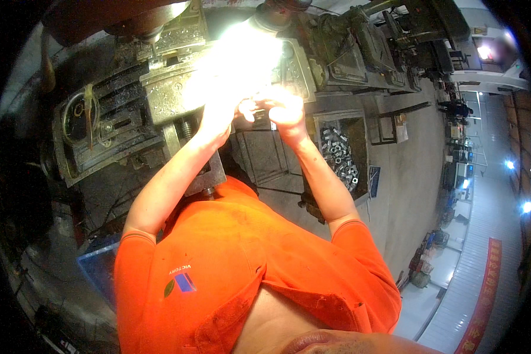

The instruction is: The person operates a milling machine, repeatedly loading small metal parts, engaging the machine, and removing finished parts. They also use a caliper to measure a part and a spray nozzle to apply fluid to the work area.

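Note:
Under the glare of a work lamp (275, 17), my two hands are close together above the right end of a machine vise (170, 88). My left hand (219, 121) has its fingers bent inward, partly washed out by the light. Curled fingers and a thumb show on my right hand (284, 111), beside the left fingertips. Something small may be pinched between them, but glare hides what it is. Left of the hands, a drill bit (154, 52) points down over the vise, below the machine's spindle head (141, 23).
The wet, slotted machine table (121, 124) carries a loop of clear hose (88, 115). Right of my right forearm stands a bin of metal nut-like parts (339, 156). More machines (348, 53) line the far side. A metal stand (389, 130) is on the concrete floor (404, 171).

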### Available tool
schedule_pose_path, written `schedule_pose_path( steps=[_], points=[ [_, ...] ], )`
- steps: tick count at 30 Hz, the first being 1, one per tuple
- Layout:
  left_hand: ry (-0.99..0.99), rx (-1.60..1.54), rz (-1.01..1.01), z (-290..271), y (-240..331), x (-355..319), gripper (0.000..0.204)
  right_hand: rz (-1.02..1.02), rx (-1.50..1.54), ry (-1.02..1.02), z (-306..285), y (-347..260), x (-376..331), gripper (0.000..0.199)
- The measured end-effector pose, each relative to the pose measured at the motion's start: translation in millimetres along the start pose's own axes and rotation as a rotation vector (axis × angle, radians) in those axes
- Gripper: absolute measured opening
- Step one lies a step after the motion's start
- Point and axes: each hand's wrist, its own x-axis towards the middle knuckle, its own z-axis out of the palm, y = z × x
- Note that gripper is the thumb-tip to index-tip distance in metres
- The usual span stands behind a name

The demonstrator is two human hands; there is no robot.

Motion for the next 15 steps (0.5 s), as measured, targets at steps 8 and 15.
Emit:
schedule_pose_path(
  steps=[8, 15],
  points=[
    [-0.038, 0.020, 0.006, 5.6, 8.6, -4.4, 0.025, 0.027, -0.006, -0.007, -0.2, -2.5, -2.0, 0.034],
    [-0.048, 0.157, 0.027, -2.6, -4.0, -10.6, 0.024, -0.400, -0.960, -0.064, 15.5, -31.6, -7.4, 0.027]
  ],
)
